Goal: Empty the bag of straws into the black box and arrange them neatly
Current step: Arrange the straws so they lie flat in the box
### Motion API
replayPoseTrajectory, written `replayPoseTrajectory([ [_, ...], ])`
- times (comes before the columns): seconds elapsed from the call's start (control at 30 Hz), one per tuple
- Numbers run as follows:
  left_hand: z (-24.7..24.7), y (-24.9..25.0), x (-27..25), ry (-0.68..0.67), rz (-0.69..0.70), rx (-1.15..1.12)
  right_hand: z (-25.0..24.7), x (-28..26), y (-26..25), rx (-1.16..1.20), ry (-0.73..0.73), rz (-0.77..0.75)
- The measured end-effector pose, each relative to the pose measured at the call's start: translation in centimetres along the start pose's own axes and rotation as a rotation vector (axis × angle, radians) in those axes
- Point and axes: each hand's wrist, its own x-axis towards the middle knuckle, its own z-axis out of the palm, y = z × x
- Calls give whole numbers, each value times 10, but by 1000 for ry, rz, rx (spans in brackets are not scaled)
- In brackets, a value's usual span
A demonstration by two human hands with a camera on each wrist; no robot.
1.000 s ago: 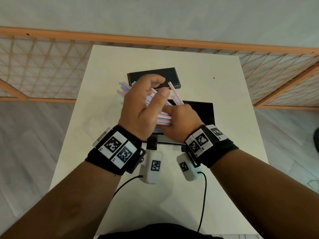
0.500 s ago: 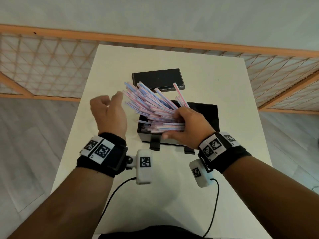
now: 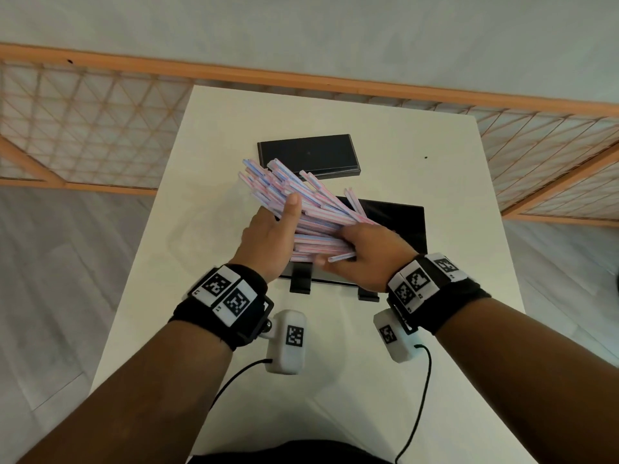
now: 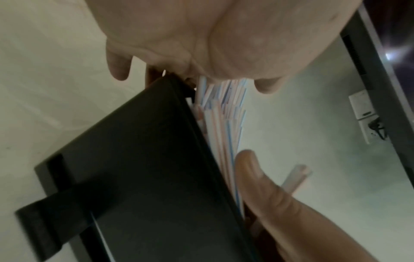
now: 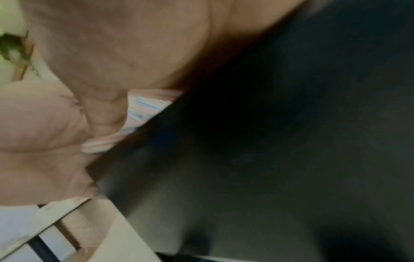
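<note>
White table (image 3: 214, 155); black box (image 3: 402, 222); straws (image 3: 301, 202)

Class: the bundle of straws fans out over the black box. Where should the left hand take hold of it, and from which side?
Probably mid-length, from the left. The straws are pinched together only at the near end by the right hand and splay apart at the far tips, above the box. The left hand cupping the splayed side could press them parallel before lowering.

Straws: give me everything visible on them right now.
The straws are a thick bundle of thin tubes striped pink, blue and white, plastic or paper by the look. They fan out unevenly, tips pointing away and left, above the open black box. The right hand grips their near ends; the left hand touches their left side.
</note>
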Motion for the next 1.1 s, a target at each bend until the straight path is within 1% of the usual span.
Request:
replayPoseTrajectory([
  [0.07,-1,5,0,67,-28,-76,0,-1,-3,70,-53,-25],
  [0.13,1,14,-4,171,-50,-157,-2,1,-3,42,-95,8],
  [0.17,2,18,-6,202,-57,-179,-4,4,-3,-6,-116,44],
  [0.23,4,20,-7,211,-53,-219,-5,11,-7,-20,-151,85],
  [0.33,6,22,-8,205,-45,-244,-6,15,-12,89,-213,71],
  [0.37,7,23,-7,211,-46,-254,-8,15,-13,62,-244,92],
  [0.5,7,21,-6,233,-38,-306,-12,19,-18,11,-277,193],
  [0.6,7,21,-4,210,-47,-322,-8,21,-23,177,-271,123],
  [0.63,7,21,-4,201,-55,-323,-8,21,-24,182,-279,107],
  [0.73,4,18,-4,201,-61,-305,-14,21,-23,250,-334,131],
  [0.8,3,18,-5,193,-68,-277,-17,21,-24,281,-345,169],
  [0.87,4,19,-7,153,-65,-256,-16,22,-25,259,-312,184],
  [0.93,4,22,-11,89,-60,-212,-8,24,-23,199,-247,187],
  [1.0,0,23,-13,27,-53,-146,-5,25,-22,60,-203,235],
  [1.03,-3,24,-14,7,-47,-124,-6,26,-22,-28,-204,265],
  [1.1,-9,21,-14,-2,-45,-108,-9,23,-21,-125,-198,302],
])
